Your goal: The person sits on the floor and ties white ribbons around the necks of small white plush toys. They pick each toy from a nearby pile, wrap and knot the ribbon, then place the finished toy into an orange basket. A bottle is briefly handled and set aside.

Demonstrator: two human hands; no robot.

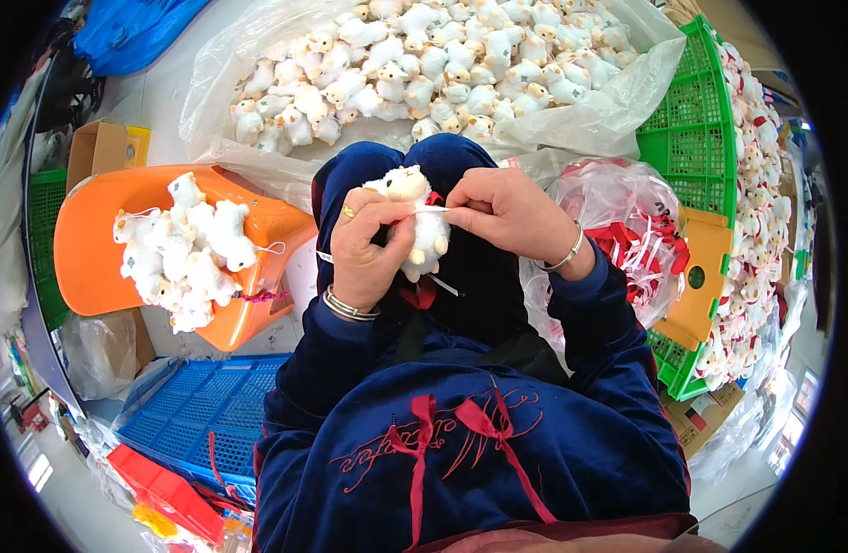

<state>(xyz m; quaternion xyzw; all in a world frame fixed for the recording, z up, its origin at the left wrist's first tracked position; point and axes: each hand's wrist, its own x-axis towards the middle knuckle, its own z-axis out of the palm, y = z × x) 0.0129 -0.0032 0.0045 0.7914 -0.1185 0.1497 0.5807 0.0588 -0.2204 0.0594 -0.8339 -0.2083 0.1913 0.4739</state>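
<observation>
Over my lap, a small white plush lamb (432,241) stands belly toward me, its head away. My left hand (364,244) is closed round its left side, thumb and forefinger pinching at its neck. From the other side my right hand (516,214) pinches a thin white strip (431,209) that runs across the neck between both hands. A bit of red ribbon (435,198) shows beside the right fingertips. Whether the strip and ribbon are one piece I cannot tell. Another red piece (419,295) lies in my lap below the lamb.
A large plastic sheet (212,101) ahead holds a heap of plush lambs (442,64). At left, several lambs lie on an orange chair (88,230), near a blue crate (212,405). At right are a clear bag of red and white ribbons (627,230) and a green crate (687,120).
</observation>
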